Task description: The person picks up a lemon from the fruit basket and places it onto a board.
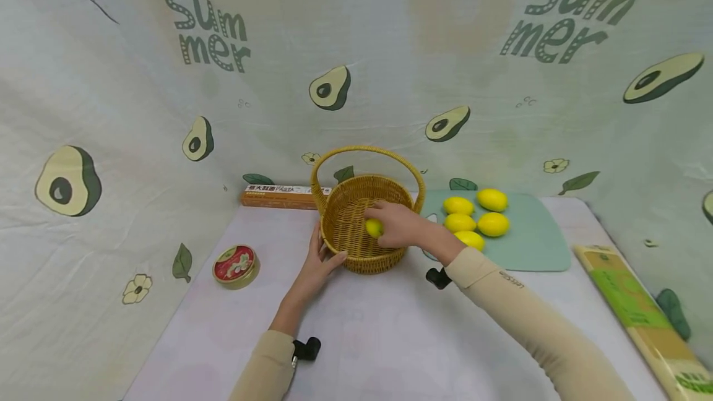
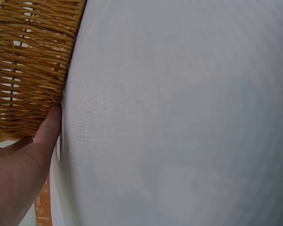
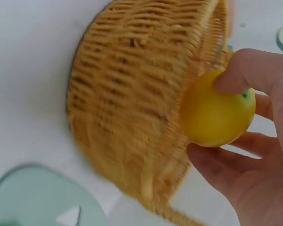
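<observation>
My right hand [image 1: 397,225] pinches a yellow lemon [image 3: 217,110] between thumb and fingers, over the opening of the wicker basket [image 1: 369,263]. A small green mark shows on the lemon in the right wrist view. The basket is round, with a tall arched handle, and its visible inside floor is bare wicker. At the basket's near left side rests my left hand [image 1: 319,271], its thumb against the woven wall and its fingers along the side. In the left wrist view that thumb touches the wall low down, while the other fingers are mostly hidden.
Several more lemons [image 1: 493,224] lie on a pale green board [image 1: 535,240] right of the basket. A round red-topped tin [image 1: 236,266] stands at the left. Behind the basket lies a long pasta box [image 1: 278,197]. A long green-and-tan packet [image 1: 640,308] lies along the right edge.
</observation>
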`<state>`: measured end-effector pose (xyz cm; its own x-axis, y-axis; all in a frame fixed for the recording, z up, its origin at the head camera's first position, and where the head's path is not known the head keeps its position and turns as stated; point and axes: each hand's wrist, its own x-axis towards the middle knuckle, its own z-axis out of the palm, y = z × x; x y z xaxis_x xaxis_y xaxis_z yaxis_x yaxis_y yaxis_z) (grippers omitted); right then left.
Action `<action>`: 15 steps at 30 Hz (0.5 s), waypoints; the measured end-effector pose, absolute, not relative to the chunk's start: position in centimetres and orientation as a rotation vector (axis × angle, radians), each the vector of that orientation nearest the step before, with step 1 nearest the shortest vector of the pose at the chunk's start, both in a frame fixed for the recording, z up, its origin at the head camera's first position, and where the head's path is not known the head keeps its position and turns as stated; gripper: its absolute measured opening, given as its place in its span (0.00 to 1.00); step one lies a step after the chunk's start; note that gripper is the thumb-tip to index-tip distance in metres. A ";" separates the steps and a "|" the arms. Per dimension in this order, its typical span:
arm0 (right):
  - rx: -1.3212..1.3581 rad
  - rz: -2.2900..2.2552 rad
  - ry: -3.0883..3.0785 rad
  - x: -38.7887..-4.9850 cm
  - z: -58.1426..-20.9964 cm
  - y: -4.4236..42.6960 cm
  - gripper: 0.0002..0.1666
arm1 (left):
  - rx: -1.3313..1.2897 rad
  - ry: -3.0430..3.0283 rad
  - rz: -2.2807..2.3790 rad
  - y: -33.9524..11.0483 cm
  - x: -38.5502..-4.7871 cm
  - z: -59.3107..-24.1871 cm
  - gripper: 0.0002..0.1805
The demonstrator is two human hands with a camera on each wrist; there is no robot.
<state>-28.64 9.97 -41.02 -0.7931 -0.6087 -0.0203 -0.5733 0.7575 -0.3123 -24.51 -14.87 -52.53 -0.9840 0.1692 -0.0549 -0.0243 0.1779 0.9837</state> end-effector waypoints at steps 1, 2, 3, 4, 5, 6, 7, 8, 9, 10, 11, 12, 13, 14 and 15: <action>-0.958 -0.453 2.845 -28.4 -40.7 10.5 0.36 | 0.141 2.289 1.917 -14.9 -24.6 -52.6 0.54; -0.959 -0.462 2.860 -28.2 -40.3 11.1 0.36 | 0.137 2.286 1.917 -14.9 -24.6 -52.6 0.54; -0.963 -0.469 2.876 -28.0 -40.0 11.7 0.36 | 0.134 2.286 1.912 -14.8 -24.6 -52.6 0.54; -0.957 -0.475 2.889 -27.7 -39.7 12.3 0.37 | 0.130 2.277 1.911 -14.8 -24.6 -52.6 0.55; -0.950 -0.481 2.908 -27.4 -39.5 13.0 0.37 | 0.129 2.269 1.911 -14.8 -24.6 -52.5 0.55; -0.941 -0.485 2.925 -27.1 -39.2 13.6 0.37 | 0.126 2.259 1.910 -14.8 -24.6 -52.4 0.55; -0.939 -0.494 2.938 -26.7 -39.1 14.1 0.38 | 0.122 2.246 1.912 -14.8 -24.5 -52.2 0.56; -0.947 -0.495 2.952 -26.3 -39.0 14.6 0.38 | 0.120 2.230 1.914 -14.8 -24.4 -52.0 0.56; -0.959 -0.488 2.967 -26.0 -38.9 15.1 0.37 | 0.117 2.215 1.914 -14.9 -24.3 -51.7 0.57; -0.972 -0.480 2.979 -25.6 -38.9 15.4 0.37 | 0.117 2.201 1.914 -14.9 -24.2 -51.4 0.58; -0.996 -0.466 2.994 -25.2 -38.9 15.8 0.36 | 0.121 2.189 1.915 -14.9 -24.0 -51.1 0.59; -1.018 -0.458 3.002 -24.8 -39.0 16.2 0.36 | 0.119 2.180 1.912 -14.9 -23.9 -50.8 0.60; -1.040 -0.450 3.011 -24.4 -39.0 16.5 0.35 | 0.121 2.174 1.909 -14.9 -23.8 -50.5 0.60; -1.052 -0.448 3.022 -24.1 -39.1 16.8 0.33 | 0.123 2.173 1.903 -15.0 -23.7 -50.3 0.61; -1.055 -0.449 3.032 -23.8 -39.1 17.2 0.33 | 0.129 2.173 1.899 -15.0 -23.6 -50.1 0.61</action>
<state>-23.76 17.21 -39.09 -0.7835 -0.5937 0.1833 -0.6214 0.7503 -0.2258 -23.61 -14.98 -50.07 -0.9642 0.2308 -0.1305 -0.0984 0.1458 0.9844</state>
